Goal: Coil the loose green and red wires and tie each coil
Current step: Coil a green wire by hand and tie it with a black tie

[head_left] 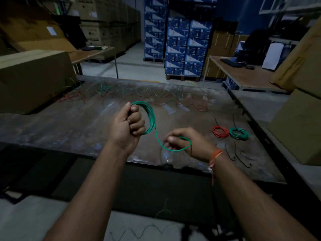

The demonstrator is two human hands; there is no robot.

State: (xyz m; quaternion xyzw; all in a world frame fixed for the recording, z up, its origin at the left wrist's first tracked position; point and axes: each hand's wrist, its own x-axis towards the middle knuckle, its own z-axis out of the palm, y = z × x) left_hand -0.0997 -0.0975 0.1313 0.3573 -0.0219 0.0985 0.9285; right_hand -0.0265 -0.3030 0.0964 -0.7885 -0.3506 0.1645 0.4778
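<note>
A wide, worn workbench (73,129) with a dark, scuffed and stained top fills the middle of a dim storeroom. Brown cardboard boxes (33,80) stand at its left edge, more are stacked at the right, and blue printed cartons (187,44) sit on pallets beyond the far edge, on a pale concrete floor.

Above the near edge, the left hand (128,121) is clenched around a green wire coil (150,117) of several smooth round loops. A single strand runs down from the coil to the right hand (184,140), which pinches the green wire (173,148) where it bends into a loop. An orange thread (215,156) circles the right wrist.

Near the right edge lie a finished red coil (220,131) and a finished green coil (239,133), touching, each with a black tie. Loose black cable ties (241,156) lie just nearer. Thin wavy red and green wires (156,97) sprawl along the far edge.
</note>
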